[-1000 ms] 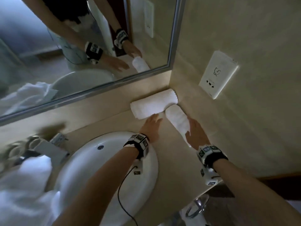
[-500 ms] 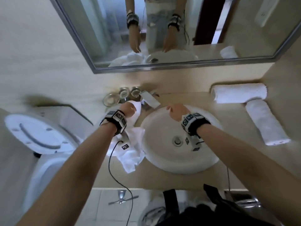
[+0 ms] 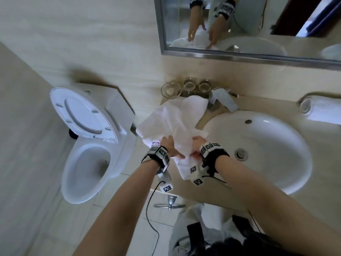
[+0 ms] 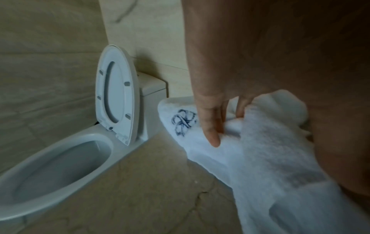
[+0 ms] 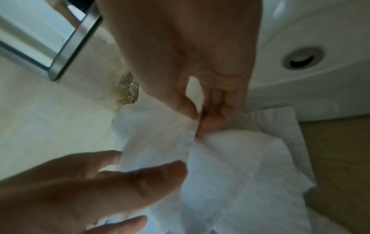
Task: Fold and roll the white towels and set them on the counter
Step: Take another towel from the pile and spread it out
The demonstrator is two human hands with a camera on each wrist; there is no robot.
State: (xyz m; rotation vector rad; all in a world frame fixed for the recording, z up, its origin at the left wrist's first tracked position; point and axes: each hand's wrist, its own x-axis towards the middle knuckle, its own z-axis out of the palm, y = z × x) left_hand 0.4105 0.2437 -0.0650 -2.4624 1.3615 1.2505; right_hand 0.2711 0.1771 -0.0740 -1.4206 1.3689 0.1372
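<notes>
On the desk (image 3: 186, 193) left of the sink (image 3: 262, 145), unfolded white towel (image 3: 177, 117) lies crumpled; left hand (image 3: 168, 147) and right hand (image 3: 197, 146) fingers each grasp its near edge; rolled towel (image 3: 321, 109) rests far right

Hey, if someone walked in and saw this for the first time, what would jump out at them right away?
First, the loose white towel, crumpled on the counter left of the sink, with the left hand and right hand both gripping its near edge. Next, the toilet at far left, its seat raised. Last, a rolled towel lies on the counter at far right, under the mirror.
</notes>
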